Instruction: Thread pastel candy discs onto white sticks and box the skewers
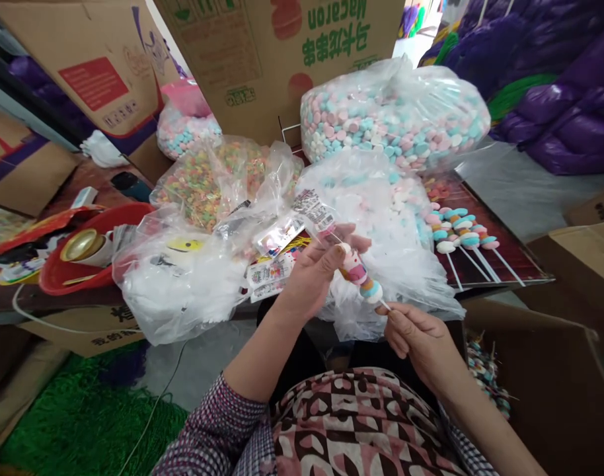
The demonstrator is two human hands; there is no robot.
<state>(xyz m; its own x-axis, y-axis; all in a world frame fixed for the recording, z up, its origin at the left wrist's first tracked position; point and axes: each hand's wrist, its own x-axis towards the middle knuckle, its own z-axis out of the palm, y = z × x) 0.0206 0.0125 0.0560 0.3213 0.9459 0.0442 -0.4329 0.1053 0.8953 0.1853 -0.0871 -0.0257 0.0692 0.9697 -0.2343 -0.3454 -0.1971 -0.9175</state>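
The candy skewer (356, 272) hung in the air above the near edge of the table (517, 258), between the person's two hands, tilted with its white stick (386, 306) toward the right. The left hand (316, 270) was partly curled, its thumb and fingers closed about the skewer's upper end; the right hand (418, 336) pinched the bare stick between thumb and fingertips. Just behind lay a bag of pale marshmallows (406, 195), and near the left hand sat printed packets (277, 239). To the right, several finished skewers (463, 228) rested together, sticks pointing toward the person. Farther back stood a bulging bag of pink, blue and white marshmallows (381, 129), a bag of orange and green candies (195, 192) and a tall cardboard box (262, 86). A red basin (51, 281) held a gold-coloured bowl (80, 245) at the left.
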